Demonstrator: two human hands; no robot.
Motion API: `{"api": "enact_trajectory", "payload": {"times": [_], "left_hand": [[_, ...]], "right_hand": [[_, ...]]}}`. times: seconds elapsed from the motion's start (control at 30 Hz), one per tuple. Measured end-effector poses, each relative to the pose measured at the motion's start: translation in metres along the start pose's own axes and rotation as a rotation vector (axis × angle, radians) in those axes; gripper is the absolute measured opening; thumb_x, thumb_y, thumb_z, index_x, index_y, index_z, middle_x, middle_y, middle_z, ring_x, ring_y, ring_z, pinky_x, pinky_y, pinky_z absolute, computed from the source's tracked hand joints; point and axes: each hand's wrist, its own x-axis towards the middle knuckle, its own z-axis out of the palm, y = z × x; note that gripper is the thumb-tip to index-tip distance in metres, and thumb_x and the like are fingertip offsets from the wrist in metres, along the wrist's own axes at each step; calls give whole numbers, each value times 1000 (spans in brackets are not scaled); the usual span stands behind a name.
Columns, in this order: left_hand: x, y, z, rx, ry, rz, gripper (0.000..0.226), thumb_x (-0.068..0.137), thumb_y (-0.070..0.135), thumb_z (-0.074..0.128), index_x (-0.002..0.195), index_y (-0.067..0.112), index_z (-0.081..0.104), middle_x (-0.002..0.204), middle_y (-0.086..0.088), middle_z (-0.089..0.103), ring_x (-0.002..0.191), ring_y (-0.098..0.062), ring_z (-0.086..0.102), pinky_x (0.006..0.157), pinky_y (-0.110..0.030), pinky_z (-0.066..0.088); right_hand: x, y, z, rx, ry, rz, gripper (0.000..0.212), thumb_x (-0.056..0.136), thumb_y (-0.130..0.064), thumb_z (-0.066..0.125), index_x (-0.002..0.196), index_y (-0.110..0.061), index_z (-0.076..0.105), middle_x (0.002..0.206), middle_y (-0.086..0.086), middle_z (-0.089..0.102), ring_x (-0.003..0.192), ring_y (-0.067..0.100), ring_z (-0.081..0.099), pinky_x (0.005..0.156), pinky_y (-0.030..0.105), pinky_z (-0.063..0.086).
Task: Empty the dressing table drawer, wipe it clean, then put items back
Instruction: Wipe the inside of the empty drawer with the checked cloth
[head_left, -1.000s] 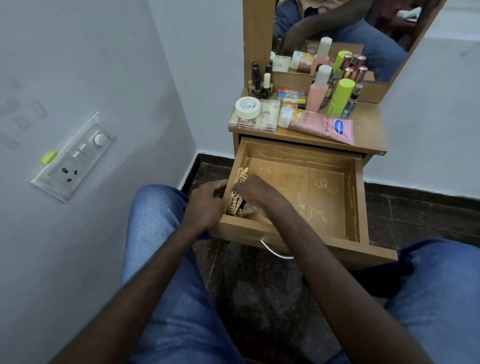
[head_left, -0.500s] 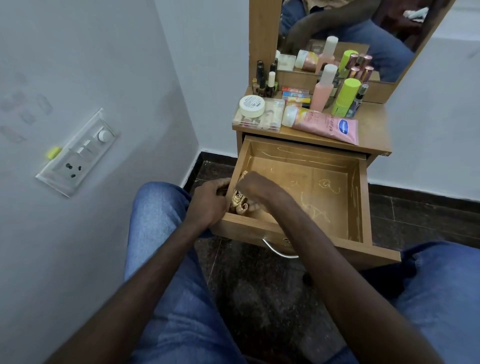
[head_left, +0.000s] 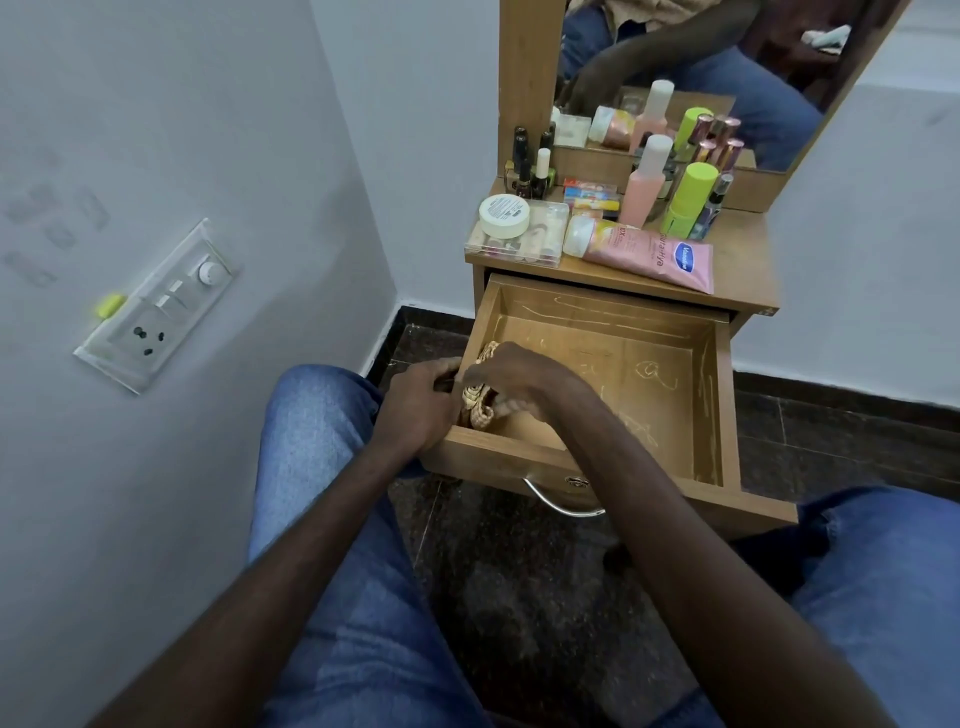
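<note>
The wooden drawer of the dressing table stands pulled out, its scratched floor bare apart from one item. A bunched cream-and-brown patterned cloth sits in the drawer's near left corner. My left hand grips the drawer's left front corner beside the cloth. My right hand reaches across and its curled fingers hold the cloth, covering most of it. On the tabletop lie a pink lotion tube, a clear plastic box with a white jar on it, and a pink bottle.
A green bottle, small dark bottles and a mirror stand at the table's back. A white wall with a switch plate runs close on the left. My knees in jeans flank the dark floor. A metal handle hangs from the drawer front.
My right hand has gathered the cloth into a tighter bunch in the drawer's near left corner. The left hand has stayed at the drawer corner.
</note>
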Motion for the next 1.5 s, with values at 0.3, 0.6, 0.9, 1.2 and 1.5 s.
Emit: {"api": "enact_trajectory", "payload": {"times": [0.3, 0.6, 0.9, 1.2, 1.5], "left_hand": [[2, -4, 1, 5, -4, -34, 46, 95, 8, 57, 136, 25, 66, 128, 4, 71, 113, -9, 64, 91, -23, 50], [1, -3, -3, 20, -18, -38, 57, 91, -3, 49, 138, 24, 65, 130, 4, 70, 120, -12, 63, 97, -27, 49], [-1, 7, 2, 129, 64, 56, 38, 101, 12, 52, 135, 19, 66, 122, 4, 72, 101, -4, 59, 87, -22, 43], [-11, 19, 11, 409, 245, 297, 38, 102, 19, 55, 140, 16, 57, 139, -3, 61, 125, -17, 60, 102, -37, 54], [-14, 18, 18, 373, 233, 246, 40, 104, 18, 48, 142, 15, 59, 140, -2, 62, 118, -16, 64, 97, -30, 53]], "right_hand": [[6, 15, 4, 77, -51, -55, 31, 98, -25, 72, 120, -4, 66, 119, 16, 71, 105, 29, 73, 73, 33, 64], [21, 7, 1, 11, 227, -191, 32, 102, -36, 62, 116, -7, 61, 104, 5, 68, 99, 24, 67, 86, 46, 59], [24, 35, -4, 136, 114, -95, 37, 94, -27, 75, 126, -11, 63, 121, 10, 72, 105, 24, 73, 84, 45, 64], [17, 31, -45, -319, 526, -266, 17, 88, -23, 71, 100, -14, 63, 86, 3, 68, 76, 23, 66, 62, 36, 50], [41, 36, -71, -1033, 667, -561, 44, 98, -19, 63, 139, -14, 49, 135, 12, 60, 107, 29, 66, 77, 41, 58]]}}
